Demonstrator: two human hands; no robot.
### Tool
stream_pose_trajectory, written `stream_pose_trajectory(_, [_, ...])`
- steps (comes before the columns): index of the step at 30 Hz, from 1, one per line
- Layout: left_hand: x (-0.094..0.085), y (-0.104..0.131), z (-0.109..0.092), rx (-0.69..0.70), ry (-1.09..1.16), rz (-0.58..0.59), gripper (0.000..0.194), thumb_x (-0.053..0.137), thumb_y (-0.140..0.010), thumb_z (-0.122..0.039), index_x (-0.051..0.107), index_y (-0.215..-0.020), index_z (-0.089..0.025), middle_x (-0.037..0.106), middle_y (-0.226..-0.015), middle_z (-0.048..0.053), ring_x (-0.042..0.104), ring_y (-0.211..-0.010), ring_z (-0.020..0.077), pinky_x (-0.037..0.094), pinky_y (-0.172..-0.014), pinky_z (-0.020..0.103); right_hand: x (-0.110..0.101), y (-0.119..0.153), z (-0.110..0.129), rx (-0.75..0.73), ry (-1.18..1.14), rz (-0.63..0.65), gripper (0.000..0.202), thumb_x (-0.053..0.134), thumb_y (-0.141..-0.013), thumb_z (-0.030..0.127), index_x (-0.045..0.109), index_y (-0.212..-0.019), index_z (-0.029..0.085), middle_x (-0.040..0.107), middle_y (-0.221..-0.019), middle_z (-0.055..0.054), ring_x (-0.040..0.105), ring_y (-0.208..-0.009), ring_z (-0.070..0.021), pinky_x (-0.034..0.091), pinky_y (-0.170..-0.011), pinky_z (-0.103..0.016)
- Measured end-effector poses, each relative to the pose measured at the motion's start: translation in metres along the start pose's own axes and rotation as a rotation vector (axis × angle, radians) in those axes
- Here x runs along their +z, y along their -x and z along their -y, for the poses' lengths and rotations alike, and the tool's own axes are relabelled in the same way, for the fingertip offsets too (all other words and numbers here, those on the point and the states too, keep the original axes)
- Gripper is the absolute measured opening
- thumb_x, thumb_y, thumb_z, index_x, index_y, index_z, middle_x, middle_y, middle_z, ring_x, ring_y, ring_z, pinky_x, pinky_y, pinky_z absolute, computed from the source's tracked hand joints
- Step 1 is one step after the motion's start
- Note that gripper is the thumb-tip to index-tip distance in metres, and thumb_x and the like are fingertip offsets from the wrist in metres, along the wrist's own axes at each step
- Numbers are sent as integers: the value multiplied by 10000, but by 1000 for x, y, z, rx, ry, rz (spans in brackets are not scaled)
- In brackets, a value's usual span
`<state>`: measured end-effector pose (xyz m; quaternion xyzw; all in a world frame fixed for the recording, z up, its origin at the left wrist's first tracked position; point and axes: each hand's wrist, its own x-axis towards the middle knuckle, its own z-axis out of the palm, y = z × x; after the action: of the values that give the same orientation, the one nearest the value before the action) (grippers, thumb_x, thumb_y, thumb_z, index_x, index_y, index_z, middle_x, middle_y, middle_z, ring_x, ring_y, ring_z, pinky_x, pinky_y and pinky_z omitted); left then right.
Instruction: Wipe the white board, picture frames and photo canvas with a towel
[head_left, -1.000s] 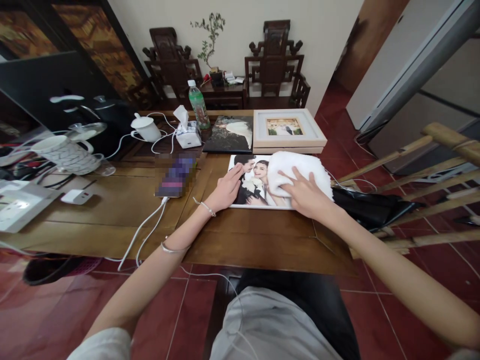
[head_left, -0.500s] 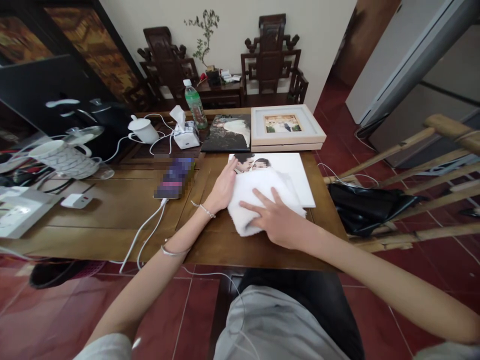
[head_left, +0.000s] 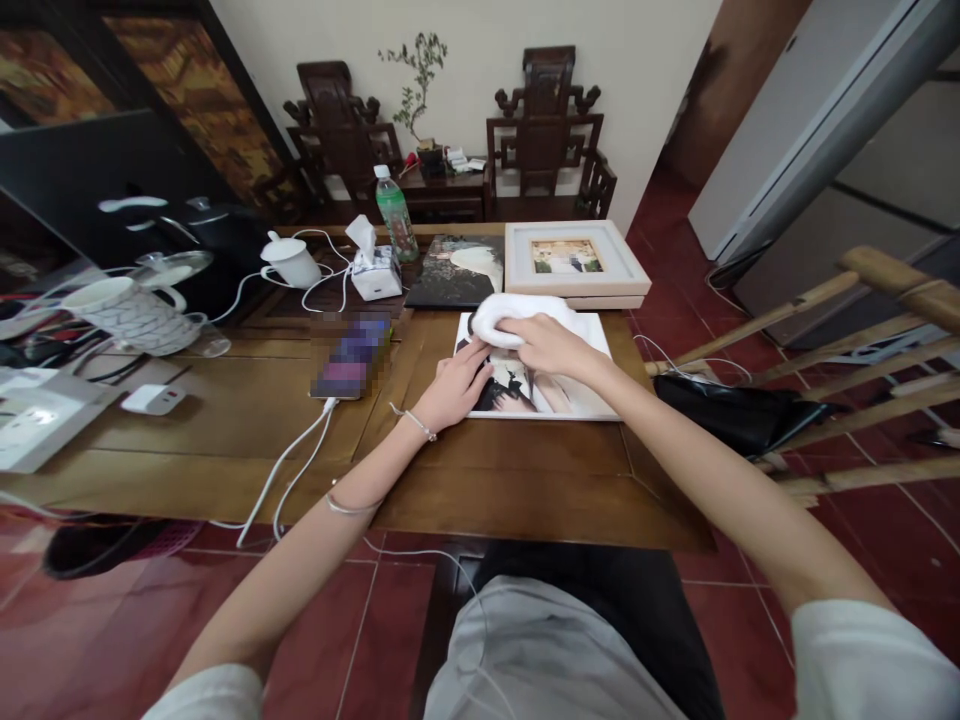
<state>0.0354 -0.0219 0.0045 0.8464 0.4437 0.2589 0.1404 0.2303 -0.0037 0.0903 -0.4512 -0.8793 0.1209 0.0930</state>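
A white fluffy cloth [head_left: 551,308] is bunched under my right hand [head_left: 551,348], whose fingers grip it against the upper part of a photo panel [head_left: 585,400]. That panel lies flat on the wooden table and shows a printed picture, its top partly covered by the cloth. My left hand [head_left: 456,383] rests with outstretched fingers on the panel's left edge. Just beyond the cloth lie a dark photo panel [head_left: 442,272] with a white shape in it and a pale picture frame [head_left: 630,270] stacked on something similar.
Left of the panel is a phone [head_left: 349,360] with a white cable. Behind it stand a tissue box [head_left: 377,275], a green-labelled bottle [head_left: 396,215] and a lidded white cup [head_left: 291,262]. A patterned mug [head_left: 124,312] and power strip [head_left: 45,415] crowd the left. A bamboo rack [head_left: 885,270] stands right.
My right hand has moved the cloth away from me, up the panel, uncovering the panel's lower part. My left hand has shifted slightly nearer, its fingers now lying over the panel's edge.
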Motion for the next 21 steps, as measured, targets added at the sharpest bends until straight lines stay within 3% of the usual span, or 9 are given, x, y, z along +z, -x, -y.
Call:
stream_pose_trajectory(4, [-1,0,0,-16,0,0,403,371,-1018,-346,552,-1327,-162,558,-1401,149,497,-1329,285,404,-1100,491,3,-42,18,-63,-8,44,530,438,-834,86,606,-1322,207,657,-1271,-116,609,-1050,-272,429,-850,-335])
stream_pose_trajectory(7, [0,0,2,-13,10,-12,412,397,-1007,-342,531,-1360,-178,543,-1423,142,476,-1352,284,388,-1117,501,-3,-47,18,-59,13,71,497,433,-847,101,623,-1296,200,666,-1256,-112,610,-1034,-270,423,-838,-333])
stream_pose_trajectory(11, [2,0,4,-18,30,-4,460,401,-998,-335,476,-1426,-186,436,-1530,132,352,-1450,273,329,-1162,511,-17,-20,-9,4,-1,103,406,457,-862,161,653,-1217,171,716,-1125,-118,621,-994,-271,426,-805,-318])
stream_pose_trajectory(17, [1,0,4,-37,35,9,475,402,-992,-334,468,-1436,-180,413,-1547,130,336,-1460,261,295,-1178,519,-26,36,-66,104,76,15,546,387,-821,93,587,-1322,179,653,-1281,-124,595,-1128,-295,436,-908,-360])
stream_pose_trajectory(21, [1,0,4,-42,32,11,482,394,-992,-340,474,-1433,-161,410,-1546,142,329,-1463,263,296,-1175,525,-24,71,-68,103,130,30,591,369,-765,38,588,-1305,132,687,-1160,-155,634,-1046,-297,467,-883,-373])
